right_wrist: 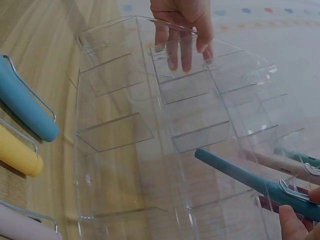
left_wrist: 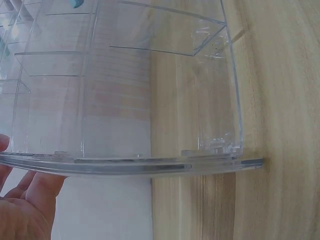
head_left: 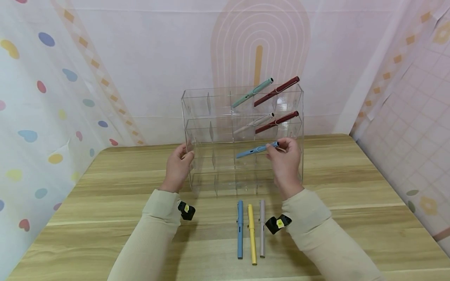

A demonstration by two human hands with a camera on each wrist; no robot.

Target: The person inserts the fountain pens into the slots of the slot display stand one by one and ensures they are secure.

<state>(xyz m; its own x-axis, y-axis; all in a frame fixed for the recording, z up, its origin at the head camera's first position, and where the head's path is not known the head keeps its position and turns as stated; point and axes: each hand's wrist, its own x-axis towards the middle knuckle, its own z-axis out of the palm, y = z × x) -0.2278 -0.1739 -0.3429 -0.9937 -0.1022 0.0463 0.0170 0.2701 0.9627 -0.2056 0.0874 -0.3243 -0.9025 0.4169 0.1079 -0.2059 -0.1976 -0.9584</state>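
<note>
A clear acrylic pen rack (head_left: 211, 164) with tiered compartments stands on the table. My left hand (head_left: 178, 166) grips its left side panel, thumb in front and fingers behind, as the left wrist view also shows. My right hand (head_left: 286, 164) pinches a light blue pen (head_left: 257, 149) near its capped end. This pen slants over the third tier, its lower end at a compartment right of the middle. Higher up lean a mint green pen (head_left: 252, 93) and a dark red pen (head_left: 276, 91). On the second tier are a pale pink pen (head_left: 254, 123) and another dark red pen (head_left: 277, 122).
In front of the rack a blue pen (head_left: 240, 230), a yellow pen (head_left: 252, 234) and a greyish-lilac pen (head_left: 262, 229) lie side by side on the wooden table (head_left: 105, 203). A patterned curtain (head_left: 147, 70) hangs right behind the table.
</note>
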